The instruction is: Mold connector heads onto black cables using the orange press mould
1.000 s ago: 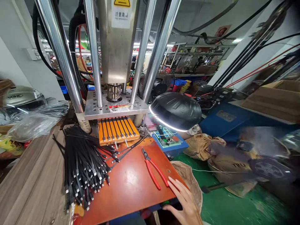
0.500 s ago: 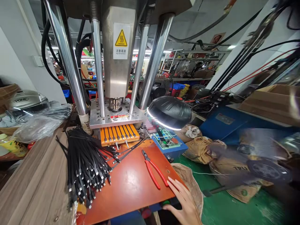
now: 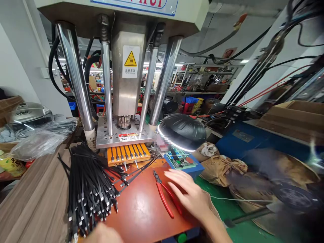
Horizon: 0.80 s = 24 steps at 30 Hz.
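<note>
My right hand (image 3: 188, 192) reaches over the right side of the orange-red tabletop (image 3: 136, 202), fingers extended and apart, holding nothing. It partly covers the red handle of the pliers (image 3: 163, 195), which lie with handles spread. At the bottom edge, my left hand (image 3: 103, 234) is blurred beside the lower end of a pile of black cables (image 3: 88, 189); its fingers cannot be made out. An orange mould (image 3: 128, 154) with black strips in its slots sits under the metal plate of the press (image 3: 126, 133).
A black lamp (image 3: 182, 131) with a lit rim hangs over the control box (image 3: 181, 160) at the right. Left is a wood-grain board (image 3: 37, 199). Brown sacks (image 3: 222, 168) lie on the green floor. A green button (image 3: 181, 237) shows below the table edge.
My right hand has moved up from the table's front right corner to beside the pliers. My left hand has come into view at the bottom. The view has tilted slightly upward.
</note>
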Each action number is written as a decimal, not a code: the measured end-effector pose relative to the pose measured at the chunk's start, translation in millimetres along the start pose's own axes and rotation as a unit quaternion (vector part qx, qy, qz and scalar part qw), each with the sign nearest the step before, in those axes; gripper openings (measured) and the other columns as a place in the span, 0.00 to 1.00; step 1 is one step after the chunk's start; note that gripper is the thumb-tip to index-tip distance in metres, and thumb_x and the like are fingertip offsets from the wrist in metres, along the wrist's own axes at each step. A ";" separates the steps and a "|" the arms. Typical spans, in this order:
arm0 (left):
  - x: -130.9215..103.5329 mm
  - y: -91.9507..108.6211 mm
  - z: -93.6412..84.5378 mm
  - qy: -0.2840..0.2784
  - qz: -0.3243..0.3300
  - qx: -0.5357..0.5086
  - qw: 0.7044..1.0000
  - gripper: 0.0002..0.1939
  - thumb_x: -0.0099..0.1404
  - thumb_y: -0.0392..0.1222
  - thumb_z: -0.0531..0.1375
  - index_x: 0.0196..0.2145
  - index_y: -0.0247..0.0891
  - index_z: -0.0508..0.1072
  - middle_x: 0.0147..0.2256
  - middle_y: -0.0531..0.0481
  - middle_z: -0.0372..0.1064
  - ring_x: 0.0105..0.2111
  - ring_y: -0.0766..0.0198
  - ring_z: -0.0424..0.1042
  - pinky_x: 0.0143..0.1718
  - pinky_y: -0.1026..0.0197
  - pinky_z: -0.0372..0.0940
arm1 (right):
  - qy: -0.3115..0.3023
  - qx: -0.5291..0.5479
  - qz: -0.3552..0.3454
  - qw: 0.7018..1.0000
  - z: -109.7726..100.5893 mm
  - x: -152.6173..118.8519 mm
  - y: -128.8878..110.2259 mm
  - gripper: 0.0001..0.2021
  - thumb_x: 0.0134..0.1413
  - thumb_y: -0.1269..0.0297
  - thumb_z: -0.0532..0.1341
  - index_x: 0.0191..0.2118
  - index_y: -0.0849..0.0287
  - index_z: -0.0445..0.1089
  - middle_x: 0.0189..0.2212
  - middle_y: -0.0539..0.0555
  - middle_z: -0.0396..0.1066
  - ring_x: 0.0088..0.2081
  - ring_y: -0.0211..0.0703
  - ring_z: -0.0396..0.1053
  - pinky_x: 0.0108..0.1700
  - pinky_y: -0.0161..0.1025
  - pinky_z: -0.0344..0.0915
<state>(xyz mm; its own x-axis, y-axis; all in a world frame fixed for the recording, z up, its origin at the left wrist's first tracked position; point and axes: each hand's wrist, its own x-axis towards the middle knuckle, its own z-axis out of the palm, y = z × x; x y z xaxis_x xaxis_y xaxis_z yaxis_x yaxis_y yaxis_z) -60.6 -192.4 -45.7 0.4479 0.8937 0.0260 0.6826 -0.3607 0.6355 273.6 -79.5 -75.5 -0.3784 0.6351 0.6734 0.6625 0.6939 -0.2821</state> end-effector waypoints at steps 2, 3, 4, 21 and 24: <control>44.4 -10.7 -24.4 0.044 0.031 0.017 0.998 0.14 0.69 0.46 0.53 0.48 0.45 0.73 0.55 0.48 0.65 0.56 0.58 0.64 0.59 0.51 0.60 | -0.065 0.075 -0.031 0.995 21.8 53.9 4.8 0.15 0.66 0.62 0.54 0.55 0.52 0.68 0.55 0.54 0.66 0.57 0.48 0.62 0.59 0.49 0.62; 67.2 -18.4 -35.9 0.074 0.048 0.033 0.996 0.15 0.69 0.45 0.53 0.50 0.44 0.72 0.58 0.48 0.63 0.59 0.57 0.60 0.63 0.50 0.54 | -0.080 0.099 -0.049 0.991 33.7 76.2 8.1 0.16 0.66 0.60 0.54 0.56 0.53 0.67 0.57 0.55 0.64 0.59 0.48 0.60 0.60 0.51 0.60; 88.4 -27.1 -46.3 0.128 0.068 0.080 0.986 0.17 0.69 0.44 0.54 0.53 0.40 0.71 0.58 0.45 0.62 0.60 0.55 0.58 0.64 0.47 0.52 | -0.096 0.115 -0.063 0.987 44.6 94.4 11.8 0.16 0.66 0.59 0.55 0.56 0.53 0.68 0.57 0.55 0.63 0.60 0.49 0.59 0.61 0.52 0.59; 138.3 -62.0 -90.8 0.209 0.160 0.231 0.937 0.19 0.72 0.36 0.45 0.51 0.31 0.71 0.48 0.42 0.73 0.47 0.61 0.73 0.52 0.59 0.68 | 0.027 0.117 -0.033 0.992 72.3 135.2 15.0 0.15 0.67 0.63 0.51 0.44 0.56 0.75 0.41 0.54 0.76 0.43 0.46 0.73 0.50 0.47 0.68; 139.4 -52.2 -80.3 0.211 0.194 0.290 0.913 0.17 0.70 0.40 0.52 0.53 0.32 0.70 0.52 0.42 0.69 0.54 0.55 0.68 0.57 0.51 0.63 | -0.033 0.099 -0.084 0.991 70.4 133.4 -0.8 0.14 0.64 0.61 0.58 0.53 0.56 0.71 0.49 0.55 0.72 0.51 0.48 0.69 0.56 0.49 0.62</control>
<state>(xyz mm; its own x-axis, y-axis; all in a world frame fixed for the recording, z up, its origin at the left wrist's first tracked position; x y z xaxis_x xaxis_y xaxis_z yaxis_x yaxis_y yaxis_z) -80.1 -27.5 -13.2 0.5431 0.6474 0.5346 0.7650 -0.6440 0.0027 177.2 28.5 -33.6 -0.5190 0.5205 0.6780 0.4490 0.8410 -0.3020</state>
